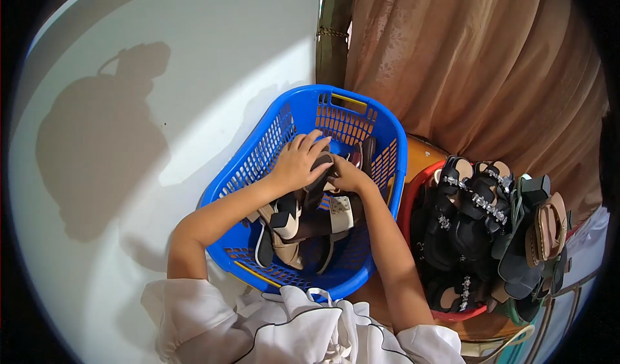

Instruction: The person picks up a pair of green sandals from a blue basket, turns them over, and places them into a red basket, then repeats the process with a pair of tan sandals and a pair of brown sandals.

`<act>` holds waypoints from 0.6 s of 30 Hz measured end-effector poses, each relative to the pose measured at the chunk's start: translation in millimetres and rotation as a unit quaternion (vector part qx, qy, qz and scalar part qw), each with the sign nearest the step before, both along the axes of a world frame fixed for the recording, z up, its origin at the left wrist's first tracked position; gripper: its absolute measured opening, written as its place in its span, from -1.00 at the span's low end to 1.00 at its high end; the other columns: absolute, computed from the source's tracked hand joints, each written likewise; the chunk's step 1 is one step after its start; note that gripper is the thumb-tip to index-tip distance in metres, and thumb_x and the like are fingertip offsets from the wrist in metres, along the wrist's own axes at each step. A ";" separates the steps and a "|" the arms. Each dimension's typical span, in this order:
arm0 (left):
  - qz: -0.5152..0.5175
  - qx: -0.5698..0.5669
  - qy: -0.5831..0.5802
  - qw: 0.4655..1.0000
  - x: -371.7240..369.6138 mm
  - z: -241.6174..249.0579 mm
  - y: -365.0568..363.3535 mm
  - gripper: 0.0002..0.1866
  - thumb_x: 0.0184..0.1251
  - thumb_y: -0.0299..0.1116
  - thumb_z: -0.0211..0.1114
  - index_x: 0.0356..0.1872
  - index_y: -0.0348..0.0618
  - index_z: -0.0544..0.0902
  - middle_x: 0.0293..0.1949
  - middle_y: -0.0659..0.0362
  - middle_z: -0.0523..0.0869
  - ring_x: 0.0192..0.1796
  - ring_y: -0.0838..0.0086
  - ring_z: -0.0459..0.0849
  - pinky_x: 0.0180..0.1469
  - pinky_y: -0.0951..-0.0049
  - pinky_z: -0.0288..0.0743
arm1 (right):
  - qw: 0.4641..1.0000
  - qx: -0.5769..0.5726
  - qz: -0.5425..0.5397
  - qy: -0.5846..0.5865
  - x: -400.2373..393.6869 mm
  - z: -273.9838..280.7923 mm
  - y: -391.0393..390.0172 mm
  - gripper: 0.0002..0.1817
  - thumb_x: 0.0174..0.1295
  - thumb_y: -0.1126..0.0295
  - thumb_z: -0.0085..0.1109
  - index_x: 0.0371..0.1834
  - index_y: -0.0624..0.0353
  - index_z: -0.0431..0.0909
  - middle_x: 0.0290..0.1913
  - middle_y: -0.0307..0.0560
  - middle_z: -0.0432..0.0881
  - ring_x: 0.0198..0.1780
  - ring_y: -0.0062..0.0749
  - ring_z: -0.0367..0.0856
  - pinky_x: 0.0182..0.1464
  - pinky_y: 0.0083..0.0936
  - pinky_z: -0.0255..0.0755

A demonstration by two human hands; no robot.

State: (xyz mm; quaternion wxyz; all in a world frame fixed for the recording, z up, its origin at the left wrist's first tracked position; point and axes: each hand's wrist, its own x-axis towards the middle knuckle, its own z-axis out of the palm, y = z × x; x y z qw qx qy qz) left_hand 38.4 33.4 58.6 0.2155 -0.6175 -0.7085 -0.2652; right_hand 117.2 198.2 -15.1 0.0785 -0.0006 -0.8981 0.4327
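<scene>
Both my hands are inside a blue plastic basket (213, 202) that holds several sandals and shoes. My left hand (299, 162) is closed around the end of a dark sandal (315, 193), its fingers bent over the top. Against the right side of that same sandal, my right hand (349, 173) is closed with its fingertips partly hidden. Beneath them lie a beige heeled sandal (288, 253) and a sandal with a white buckled strap (341, 213). Dark reddish shoes (368, 152) stand at the basket's far right side.
Right of the basket, a red basin (405, 219) is heaped with black jewelled sandals (462, 235) and other footwear, some overhanging its right side. A white wall (213, 54) borders the left, and a brown curtain (478, 60) hangs behind. Part of a wooden surface (421, 154) shows underneath.
</scene>
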 end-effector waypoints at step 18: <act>-0.109 0.019 -0.246 0.963 -36.9 -3.7 -4.7 -0.65 0.33 -0.31 -0.13 0.03 -0.29 0.40 0.13 0.01 0.37 0.20 0.23 0.30 0.23 0.34 0.11 | 0.969 0.037 -0.204 0.131 -7.7 20.2 -66.4 0.21 -0.53 0.14 0.52 0.19 0.48 -0.08 0.09 0.36 0.22 0.15 0.11 0.22 0.18 -0.19 0.13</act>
